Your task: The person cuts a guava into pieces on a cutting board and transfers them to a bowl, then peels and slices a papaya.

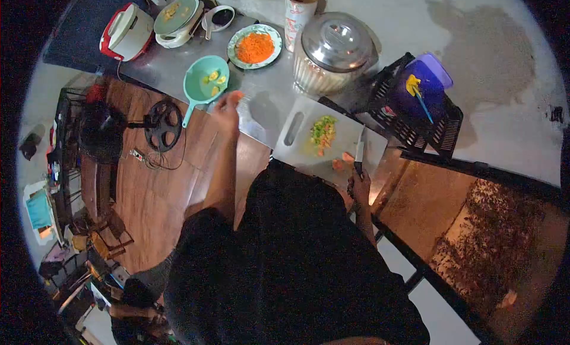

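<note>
My left hand (pixel 226 112) is raised beside the mint-green strainer (pixel 193 78), its fingers closed on a reddish piece that looks like tomato (pixel 237 96). Yellowish pieces (pixel 214 76) lie inside the strainer. At the right end of the white cutting board (pixel 292 144), my right hand (pixel 359 186) grips a knife (pixel 360 149) by its dark handle, blade pointing away from me. Chopped green and orange-red bits (pixel 322 133) form a strip on the board. Larger pink-red pieces (pixel 338 164) rest near the knife.
Behind the board stand a large lidded metal pot (pixel 338 42) and a plate of shredded orange food (pixel 254 46). A black crate (pixel 409 122) with a purple container (pixel 432 72) sits at right. A rice cooker (pixel 127 33) and a dark-filled bowl (pixel 221 17) are at back left.
</note>
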A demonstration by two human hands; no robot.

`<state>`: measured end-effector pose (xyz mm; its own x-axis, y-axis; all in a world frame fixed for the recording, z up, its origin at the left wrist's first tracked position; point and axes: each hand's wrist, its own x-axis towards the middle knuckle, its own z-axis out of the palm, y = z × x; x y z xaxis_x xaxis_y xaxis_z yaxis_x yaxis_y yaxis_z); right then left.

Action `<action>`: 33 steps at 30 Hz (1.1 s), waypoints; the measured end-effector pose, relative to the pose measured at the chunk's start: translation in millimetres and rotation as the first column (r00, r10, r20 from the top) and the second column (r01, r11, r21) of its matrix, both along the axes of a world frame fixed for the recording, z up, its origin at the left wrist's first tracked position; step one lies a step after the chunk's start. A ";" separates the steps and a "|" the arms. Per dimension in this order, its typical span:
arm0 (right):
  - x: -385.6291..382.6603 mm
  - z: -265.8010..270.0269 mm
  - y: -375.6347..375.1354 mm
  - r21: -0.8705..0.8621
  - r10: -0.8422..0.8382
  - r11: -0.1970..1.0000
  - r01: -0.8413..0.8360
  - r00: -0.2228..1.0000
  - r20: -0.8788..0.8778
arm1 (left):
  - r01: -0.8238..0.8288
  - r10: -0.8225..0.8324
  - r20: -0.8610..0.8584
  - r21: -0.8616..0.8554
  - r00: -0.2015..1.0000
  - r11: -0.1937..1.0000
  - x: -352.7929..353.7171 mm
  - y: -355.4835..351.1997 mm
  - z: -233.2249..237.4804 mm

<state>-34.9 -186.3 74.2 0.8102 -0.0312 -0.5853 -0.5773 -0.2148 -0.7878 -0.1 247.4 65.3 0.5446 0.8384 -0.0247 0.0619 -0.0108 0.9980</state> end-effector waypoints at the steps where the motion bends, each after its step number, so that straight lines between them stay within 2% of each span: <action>1: -1.5 1.4 9.4 0.024 -0.053 0.998 0.054 0.998 -0.030 | -0.034 0.038 -0.027 0.127 0.999 0.991 5.3 16.0 25.5; 2: -1.6 3.1 18.5 0.049 -0.107 0.993 0.109 0.993 -0.057 | -0.023 0.026 -0.020 0.128 0.999 0.992 9.8 45.8 0.7; 3: -4.1 -8.8 21.1 0.051 -0.119 0.991 0.122 0.991 -0.054 | -0.060 0.080 -0.075 0.239 0.994 0.969 14.4 87.9 -44.0; 4: -12.4 -36.6 14.7 0.012 -0.104 0.995 0.104 0.992 0.068 | -0.085 0.137 -0.128 0.349 0.982 0.933 17.0 120.4 -70.3; 5: -22.2 -52.2 13.1 -0.033 -0.085 0.995 0.092 0.980 0.182 | -0.067 0.121 -0.137 0.348 0.983 0.935 17.8 139.3 -73.1; 6: -27.9 -45.0 20.5 -0.039 -0.101 0.993 0.109 0.980 0.171 | 0.008 0.083 -0.202 0.411 0.976 0.912 18.5 152.7 -74.6; 7: -29.2 -28.7 29.3 -0.024 -0.148 0.988 0.151 0.984 0.097 | 0.084 0.047 -0.265 0.464 0.963 0.882 21.0 157.9 -74.7; 8: -25.8 -10.5 39.2 -0.013 -0.195 0.981 0.195 0.980 0.029 | 0.124 -0.043 -0.200 0.413 0.979 0.902 23.9 153.6 -57.5; 9: -23.8 4.5 48.1 -0.024 -0.211 0.977 0.212 0.977 0.030 | 0.140 -0.062 -0.201 0.403 0.978 0.905 27.9 155.6 -52.6; 11: -24.5 25.7 58.9 -0.028 -0.282 0.959 0.281 0.959 -0.034 | 0.299 -0.150 -0.338 0.448 0.929 0.843 32.0 168.3 -55.9; 13: -31.7 -9.9 44.0 -0.133 -0.277 0.952 0.277 0.961 0.019 | 0.359 -0.035 -0.527 0.528 0.849 0.770 38.0 176.6 -67.0; 14: -36.4 -22.2 35.4 -0.220 -0.235 0.945 0.244 0.970 0.064 | 0.415 -0.032 -0.619 0.486 0.784 0.769 40.6 174.7 -61.4; 15: -37.1 -13.5 35.4 -0.239 -0.264 0.932 0.272 0.962 0.063 | 0.466 -0.024 -0.704 0.443 0.710 0.766 41.9 173.1 -55.4; 17: -29.5 18.2 48.4 -0.113 -0.375 0.924 0.365 0.924 -0.079 | 0.439 0.095 -0.642 0.616 0.761 0.654 43.1 174.5 -60.6; 18: -34.4 11.7 42.8 -0.055 -0.403 0.915 0.399 0.912 -0.082 | 0.358 0.178 -0.545 0.730 0.820 0.583 42.1 182.4 -79.1; 19: -34.1 18.2 43.5 -0.063 -0.406 0.914 0.402 0.910 -0.088 | 0.366 0.173 -0.553 0.723 0.815 0.586 45.3 163.1 -57.7; 21: -34.2 29.7 43.8 -0.039 -0.378 0.926 0.376 0.923 -0.069 | 0.149 0.030 -0.302 0.551 0.953 0.821 48.9 115.9 -15.1; 22: -37.0 26.9 39.4 -0.047 -0.374 0.927 0.371 0.924 -0.078 | 0.168 -0.031 -0.236 0.589 0.971 0.791 50.6 98.2 -14.8; 23: -39.7 21.9 33.9 -0.049 -0.376 0.926 0.373 0.924 -0.074 | 0.225 -0.184 -0.132 0.489 0.974 0.843 49.0 61.0 12.6; 24: -41.5 14.7 26.8 -0.048 -0.377 0.926 0.374 0.924 -0.068 | 0.310 -0.301 -0.101 0.498 0.948 0.810 46.0 42.5 -4.4; 25: -43.9 0.2 16.2 -0.049 -0.368 0.930 0.365 0.927 -0.073 | 0.434 -0.361 -0.243 0.440 0.900 0.786 41.5 7.2 5.9; 26: -47.0 -19.1 2.4 -0.271 -0.102 0.946 0.177 0.957 0.270 | 0.507 -0.478 -0.172 0.303 0.862 0.807 36.5 -32.9 6.5; 27: -52.1 -30.6 -10.4 -0.519 0.242 0.852 0.062 0.833 0.497 | 0.643 -0.604 -0.227 0.334 0.764 0.689 30.5 -69.8 20.1; 28: -55.5 -26.9 -17.2 -0.283 -0.024 0.953 0.111 0.956 0.292 | 0.765 -0.737 -0.203 0.159 0.645 0.625 21.3 -106.0 9.2; 29: -42.6 -16.3 -17.7 -0.048 -0.240 0.969 0.241 0.971 0.025 | 0.895 -0.789 -0.504 -0.068 0.351 0.442 11.0 -137.4 3.7; 30: -34.4 2.2 -14.5 -0.039 -0.304 0.952 0.302 0.952 -0.036 | 0.936 -0.768 -0.573 -0.005 0.286 0.352 8.6 -164.6 9.5; 31: -28.4 -0.4 -21.3 -0.015 -0.296 0.955 0.295 0.955 -0.017 | 0.966 -0.733 -0.643 0.042 0.223 0.257 -2.3 -189.2 15.6; 33: -23.7 -8.3 -42.0 -0.005 -0.221 0.975 0.221 0.975 -0.011 | 0.972 -0.730 -0.679 -0.110 0.081 0.210 -9.4 -223.3 2.6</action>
<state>-58.6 -228.2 65.9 0.7762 -0.2105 -0.5943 -0.6200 -0.0836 -0.7802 -9.5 24.0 67.9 0.8531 -0.2055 -0.4796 0.2167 -0.6966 0.6839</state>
